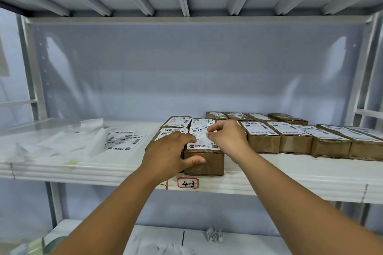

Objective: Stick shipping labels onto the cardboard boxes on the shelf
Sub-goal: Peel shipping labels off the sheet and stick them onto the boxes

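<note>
A brown cardboard box (pixel 204 160) stands at the front edge of the white shelf (pixel 290 174). A white shipping label (pixel 202 137) lies on its top. My left hand (pixel 170 153) holds the box, fingers over the label's left side and thumb on the front face. My right hand (pixel 227 138) pinches the label's right edge with curled fingers. Other labelled boxes (pixel 178 122) sit behind and to the left.
A row of labelled boxes (pixel 294 138) runs to the right, with more behind (pixel 287 118). Loose labels (pixel 124 141) and crumpled backing sheets (pixel 62 141) lie on the shelf's left. A tag reading 4-3 (pixel 188 183) marks the shelf edge. Paper scraps (pixel 215 234) lie on the lower shelf.
</note>
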Tool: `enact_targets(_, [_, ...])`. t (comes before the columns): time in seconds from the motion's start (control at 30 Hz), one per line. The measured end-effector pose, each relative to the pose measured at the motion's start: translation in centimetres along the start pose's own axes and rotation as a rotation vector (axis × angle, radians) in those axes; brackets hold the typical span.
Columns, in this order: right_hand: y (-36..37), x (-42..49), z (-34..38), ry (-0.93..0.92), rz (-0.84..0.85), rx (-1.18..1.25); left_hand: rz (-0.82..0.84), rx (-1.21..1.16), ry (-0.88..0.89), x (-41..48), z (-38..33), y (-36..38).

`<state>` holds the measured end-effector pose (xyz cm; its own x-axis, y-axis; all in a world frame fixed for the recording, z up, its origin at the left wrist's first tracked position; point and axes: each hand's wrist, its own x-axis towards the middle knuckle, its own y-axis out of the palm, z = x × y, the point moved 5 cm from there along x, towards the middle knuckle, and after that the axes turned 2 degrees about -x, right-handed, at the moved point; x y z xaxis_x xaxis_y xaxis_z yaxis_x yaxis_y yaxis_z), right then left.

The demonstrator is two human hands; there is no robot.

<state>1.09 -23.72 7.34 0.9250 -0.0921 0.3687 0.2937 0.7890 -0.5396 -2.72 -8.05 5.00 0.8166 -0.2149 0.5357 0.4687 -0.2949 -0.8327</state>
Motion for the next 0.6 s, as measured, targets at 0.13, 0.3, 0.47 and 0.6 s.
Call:
enact_targets(0.13, [0.2,0.2,0.6,-0.044,0.046,-0.156,-0.008,0.01,0.008,0.1,-0.1,0.0])
enact_targets(0.3, [0.5,0.4,1.2,-0.068,0.068,-0.264,-0.002,0.019,0.017,0.0,0.0,0.1])
enact_targets(0.47, [0.7,0.5,1.3,-0.056,0.081,-0.299,-0.007,0.027,0.012,0.2,-0.1,0.1])
enact_targets(0.6, [0.9,0.8,1.7,-0.005,0.131,-0.36,0.002,0.021,0.006,0.2,-0.1,0.2])
